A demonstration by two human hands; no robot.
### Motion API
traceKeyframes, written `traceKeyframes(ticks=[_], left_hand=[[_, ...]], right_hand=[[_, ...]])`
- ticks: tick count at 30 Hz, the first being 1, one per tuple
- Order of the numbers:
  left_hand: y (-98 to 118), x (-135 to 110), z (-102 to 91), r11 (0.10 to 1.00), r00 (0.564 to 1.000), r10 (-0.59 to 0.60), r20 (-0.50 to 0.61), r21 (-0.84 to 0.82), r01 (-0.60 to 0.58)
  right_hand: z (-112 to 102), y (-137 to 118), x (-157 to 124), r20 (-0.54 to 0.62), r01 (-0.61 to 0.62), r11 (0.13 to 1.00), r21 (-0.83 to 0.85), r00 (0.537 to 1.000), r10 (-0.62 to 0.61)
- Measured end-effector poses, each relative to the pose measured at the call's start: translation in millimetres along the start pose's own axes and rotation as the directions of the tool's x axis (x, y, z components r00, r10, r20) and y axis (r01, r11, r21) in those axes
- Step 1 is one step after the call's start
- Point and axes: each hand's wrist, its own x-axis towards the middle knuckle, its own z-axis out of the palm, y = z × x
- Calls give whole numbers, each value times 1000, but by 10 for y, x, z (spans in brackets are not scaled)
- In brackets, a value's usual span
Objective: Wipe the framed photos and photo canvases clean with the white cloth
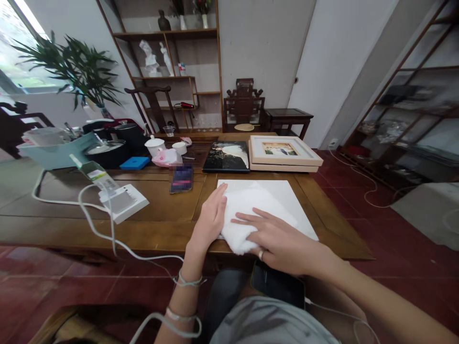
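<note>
A folded white cloth (247, 210) lies on a white flat board (287, 200) at the near edge of the low wooden table (161, 210). My left hand (211, 220) rests flat against the cloth's left side, fingers stretched out and together. Pressing flat on top of the cloth is my right hand (278, 239), fingers spread, with a ring on one finger. Neither hand grips anything.
Behind the board lie a dark picture panel (226, 156) and stacked light wooden frames (283, 153). A power strip with white cables (124, 203), a blue box (134, 163), cups, pots and a phone stand (181, 178) crowd the table's left. A dark phone (278, 284) rests on my lap.
</note>
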Motion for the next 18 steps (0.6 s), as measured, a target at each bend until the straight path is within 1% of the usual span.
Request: traceKeyframes(ticks=[4, 8, 11, 15, 18], left_hand=[[-11, 20, 15, 996, 998, -46, 45, 82, 43], [-44, 28, 26, 991, 996, -62, 63, 120, 54], [-60, 19, 33, 992, 996, -50, 80, 119, 40], [-48, 17, 28, 996, 992, -25, 121, 93, 14], [-36, 26, 17, 995, 992, -33, 125, 99, 21]], right_hand=[[-88, 178, -9, -28, -100, 995, -3, 995, 100], [-143, 398, 116, -83, -169, 984, -49, 983, 164], [-170, 503, 294, -101, -211, 974, -82, 974, 202], [-173, 549, 604, -99, -281, 952, -122, 958, 270], [-167, 554, 814, -97, -281, 952, -122, 958, 271]])
